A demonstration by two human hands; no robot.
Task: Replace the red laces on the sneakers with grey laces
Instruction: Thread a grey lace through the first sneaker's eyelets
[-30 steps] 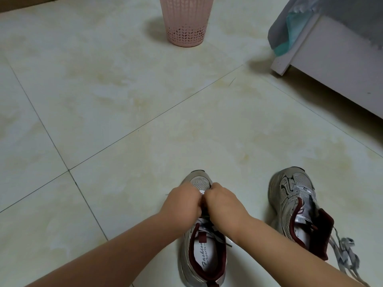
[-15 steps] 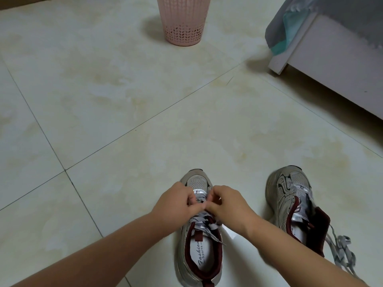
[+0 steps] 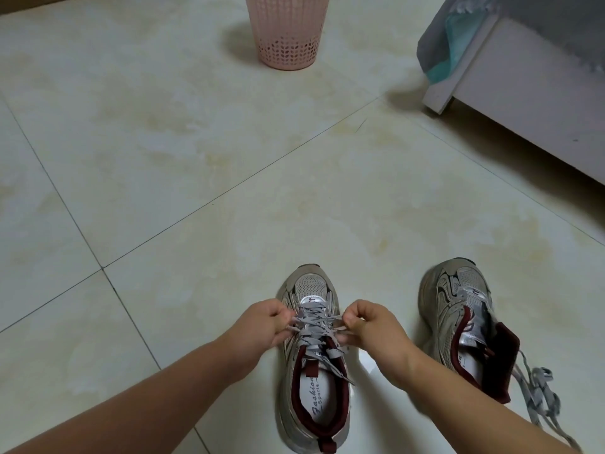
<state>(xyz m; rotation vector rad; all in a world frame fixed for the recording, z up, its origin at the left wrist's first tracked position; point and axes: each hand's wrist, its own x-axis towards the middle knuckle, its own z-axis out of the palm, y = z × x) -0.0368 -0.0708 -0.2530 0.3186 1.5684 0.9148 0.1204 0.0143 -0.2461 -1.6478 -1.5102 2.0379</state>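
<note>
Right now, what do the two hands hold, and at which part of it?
Both hold the grey lace of the near sneaker: left hand pinches it at the shoe's left side, right hand at the right side, over the lower eyelets.

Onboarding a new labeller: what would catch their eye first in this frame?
Bottom centre, the left hand and right hand each pinch the grey lace across the near sneaker. To its right the second sneaker leans open, its loose grey lace trailing over the tiled floor. A pink basket stands at top centre.
</note>
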